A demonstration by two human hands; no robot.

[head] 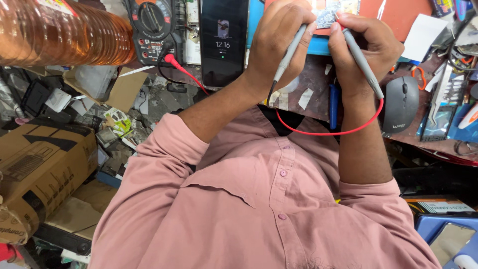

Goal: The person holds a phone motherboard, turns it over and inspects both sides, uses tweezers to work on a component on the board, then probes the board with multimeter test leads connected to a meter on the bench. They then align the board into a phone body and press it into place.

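Two grey pen-shaped test probes, one per hand. Left hand (279, 37) fingers clamped on grey probe with black lead (290, 52); right hand (366, 47) fingers clamped on grey probe with red lead (362, 62). Tips meet small silvery circuit board (326, 15), top centre of frame, on blue mat (318, 46) on table. Risk: tip slipping, bridging neighbouring contacts; red lead snagging black computer mouse (401, 103). Black-and-red multimeter (152, 30) upper left.

cluttered workbench (318, 79), cardboard box (45, 159)

Pretty cluttered dark brown workbench (318, 82), with a grey computer mouse (401, 103), black smartphone (223, 42), black-and-red multimeter (149, 30) and blue mat (318, 46) on it.
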